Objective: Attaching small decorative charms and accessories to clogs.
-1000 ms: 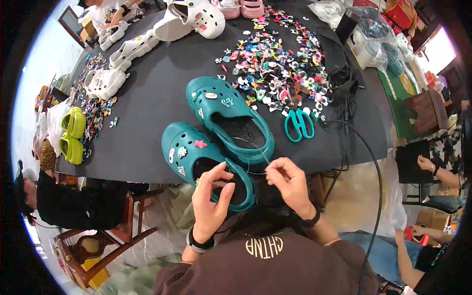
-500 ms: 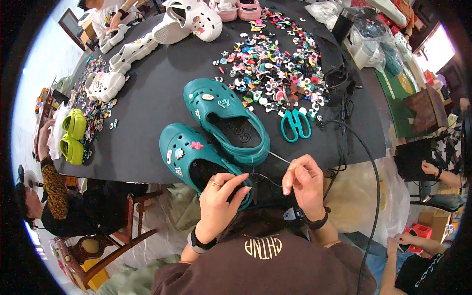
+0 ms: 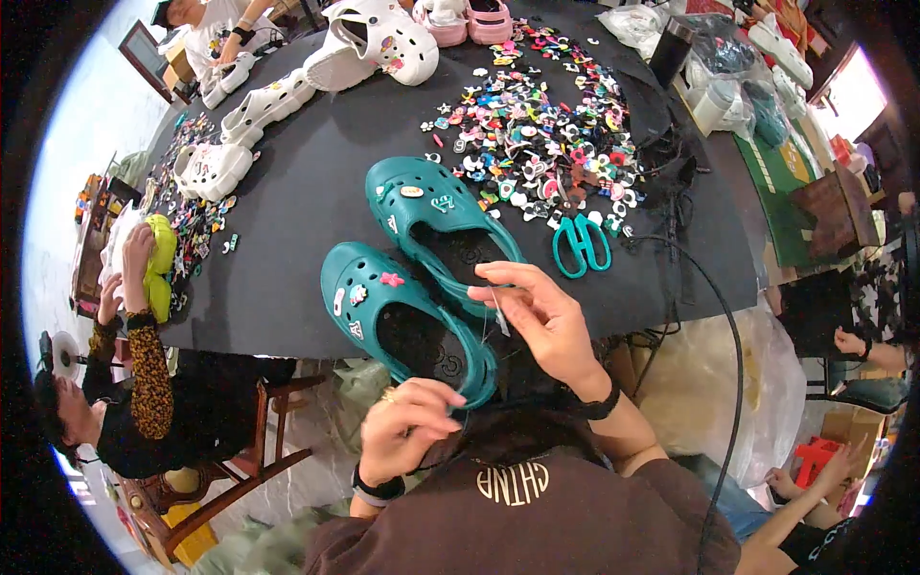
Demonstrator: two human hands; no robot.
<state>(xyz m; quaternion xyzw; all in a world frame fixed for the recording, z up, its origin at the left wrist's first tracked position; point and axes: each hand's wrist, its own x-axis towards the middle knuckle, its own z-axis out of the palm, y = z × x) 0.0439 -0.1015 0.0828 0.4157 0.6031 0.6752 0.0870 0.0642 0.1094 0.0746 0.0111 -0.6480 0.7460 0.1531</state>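
Two teal clogs with shoe charms lie side by side, heels toward me: the left clog [image 3: 350, 268] and the right clog [image 3: 414, 177]. My right hand [image 3: 541, 321] is above the right clog's heel, thumb and fingers pinched on a thin clear thread [image 3: 493, 305]. A small whitish piece [image 3: 502, 323] shows just beneath those fingertips; its kind is unclear. My left hand [image 3: 407, 431] is by the left clog's heel strap, fingers loosely bent and partly apart, with nothing visible in them. Teal-handled scissors [image 3: 572, 259] rest to the right of the clogs.
A wide heap of colourful shoe charms [image 3: 546, 134] covers the far right of the black table [image 3: 307, 172]. White clogs [image 3: 213, 171] stand along the left side. A black cable [image 3: 724, 316] curves down at right. At left, a person handles a lime-green clog [image 3: 160, 254].
My right hand has moved left and up over the right clog's heel with the thread. The left hand has drawn back down and left. The person at left has reached onto the lime-green clogs.
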